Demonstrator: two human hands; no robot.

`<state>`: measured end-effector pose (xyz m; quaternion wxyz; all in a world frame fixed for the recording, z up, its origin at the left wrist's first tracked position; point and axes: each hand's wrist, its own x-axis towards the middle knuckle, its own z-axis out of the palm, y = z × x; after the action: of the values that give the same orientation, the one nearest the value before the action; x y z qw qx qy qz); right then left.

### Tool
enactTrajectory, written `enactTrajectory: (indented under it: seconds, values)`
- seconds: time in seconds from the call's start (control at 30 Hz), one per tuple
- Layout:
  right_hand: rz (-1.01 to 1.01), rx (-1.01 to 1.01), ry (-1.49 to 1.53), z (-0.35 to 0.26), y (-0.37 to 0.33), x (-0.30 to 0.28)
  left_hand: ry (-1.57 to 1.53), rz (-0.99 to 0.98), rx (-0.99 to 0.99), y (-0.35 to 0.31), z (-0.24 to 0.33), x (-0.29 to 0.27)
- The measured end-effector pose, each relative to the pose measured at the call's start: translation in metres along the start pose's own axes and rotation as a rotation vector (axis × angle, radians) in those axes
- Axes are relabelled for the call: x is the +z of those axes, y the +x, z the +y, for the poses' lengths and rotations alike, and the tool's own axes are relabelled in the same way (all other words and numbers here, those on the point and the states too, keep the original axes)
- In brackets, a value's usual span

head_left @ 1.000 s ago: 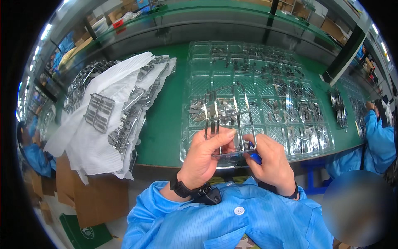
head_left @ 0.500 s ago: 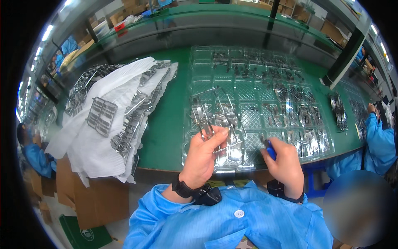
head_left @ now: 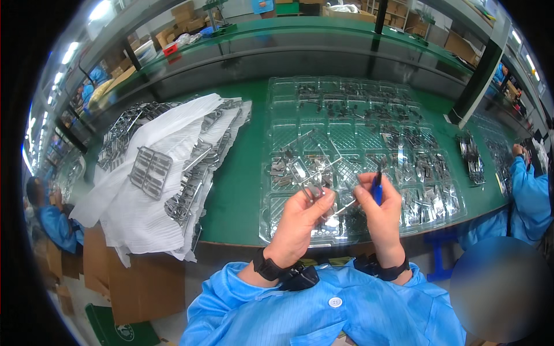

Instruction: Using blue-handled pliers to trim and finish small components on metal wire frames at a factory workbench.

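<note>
My left hand [head_left: 295, 228] pinches a thin, shiny metal-coloured sprue frame [head_left: 345, 207] between thumb and fingers, above the near left part of a clear compartment tray [head_left: 350, 132]. Its rods are hard to tell from the parts lying behind. My right hand [head_left: 381, 214], close by on the right, is closed around a small blue-handled tool [head_left: 378, 192] that looks like nippers, its dark tip pointing away from me. The fingertips of that hand are near a rod of the frame. Small dark and silvery parts [head_left: 424, 202] lie in many of the tray's compartments.
To the left, shiny sprue frames [head_left: 187, 202] are piled with white foam sheets [head_left: 124, 222], and one frame [head_left: 151, 173] lies on top. A dark stack of parts [head_left: 471, 158] stands right of the tray, near a post [head_left: 479, 86]. Co-workers sit at both sides.
My right hand has moved left and up, closer to the left hand, and the tool now points upward. The left hand has shifted right and turned the frame. The view has tilted slightly.
</note>
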<state>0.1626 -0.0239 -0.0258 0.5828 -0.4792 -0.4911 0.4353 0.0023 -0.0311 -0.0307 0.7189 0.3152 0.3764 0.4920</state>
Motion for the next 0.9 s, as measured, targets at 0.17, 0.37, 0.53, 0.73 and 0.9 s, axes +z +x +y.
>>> enactTrajectory:
  seconds: [0.17, 0.37, 0.53, 0.73, 0.9]
  values:
    - [0.030, -0.083, -0.044, -0.012, 0.012, -0.024, -0.003, -0.061, 0.129, 0.000, 0.013, -0.003]
    - [0.037, -0.134, -0.019, -0.032, 0.019, -0.032, -0.094, -0.074, 0.219, -0.003, 0.022, 0.003]
    - [0.161, -0.193, -0.138, -0.033, -0.012, -0.015, -0.169, 0.026, 0.362, -0.007, 0.024, 0.004]
    - [-0.180, -0.027, -0.021, -0.031, -0.041, -0.038, -0.198, 0.044, 0.272, -0.011, 0.034, -0.009]
    - [-0.217, -0.336, -0.667, -0.019, -0.008, -0.033, -0.168, -0.019, 0.103, -0.015, 0.032, 0.003]
